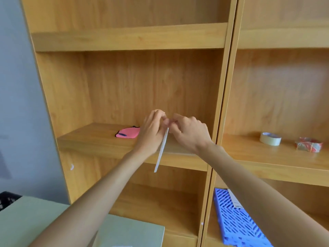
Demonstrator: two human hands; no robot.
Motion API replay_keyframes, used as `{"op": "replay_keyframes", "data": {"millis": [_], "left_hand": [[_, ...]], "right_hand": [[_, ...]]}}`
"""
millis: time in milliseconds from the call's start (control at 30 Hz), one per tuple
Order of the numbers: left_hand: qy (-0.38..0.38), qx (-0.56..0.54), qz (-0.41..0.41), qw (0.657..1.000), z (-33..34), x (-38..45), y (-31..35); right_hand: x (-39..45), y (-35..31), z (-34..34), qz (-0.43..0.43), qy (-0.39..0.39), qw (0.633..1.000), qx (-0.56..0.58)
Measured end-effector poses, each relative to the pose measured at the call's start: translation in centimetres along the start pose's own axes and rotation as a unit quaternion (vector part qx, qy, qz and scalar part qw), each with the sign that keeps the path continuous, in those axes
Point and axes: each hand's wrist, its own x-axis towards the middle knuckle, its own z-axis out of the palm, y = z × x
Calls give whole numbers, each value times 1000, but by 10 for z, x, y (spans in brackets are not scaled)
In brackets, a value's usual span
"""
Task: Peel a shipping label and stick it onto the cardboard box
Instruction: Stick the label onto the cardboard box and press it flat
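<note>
Both my hands are raised in front of the wooden shelf unit. A white shipping label sheet (161,150) hangs edge-on between them, its lower end pointing down and left. My left hand (151,132) and my right hand (190,134) both pinch its top edge, fingertips touching each other there. A pale green flat surface (124,230) lies at the bottom left under my left forearm; I cannot tell whether it is the cardboard box.
A pink pouch (127,133) lies on the shelf (99,139) behind my left hand. To the right, a roll of clear tape (270,138) and a red patterned tape roll (309,144) sit on another shelf. A blue plastic crate (235,223) stands lower right.
</note>
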Motion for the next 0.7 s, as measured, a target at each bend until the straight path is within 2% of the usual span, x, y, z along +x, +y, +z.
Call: {"op": "replay_keyframes", "data": {"millis": [167,300,533,700], "left_hand": [[26,-127,-17,991,-34,0,-4],[28,-119,-18,992,-58,-7,-15],[65,-200,-136,968,-119,-22,-42],[53,-237,-245,939,-164,-24,-85]], "right_hand": [[14,-32,-7,-13,25,997,74],[21,-58,-5,-7,40,993,111],[40,-109,17,11,60,989,133],[55,-146,41,48,86,984,145]]}}
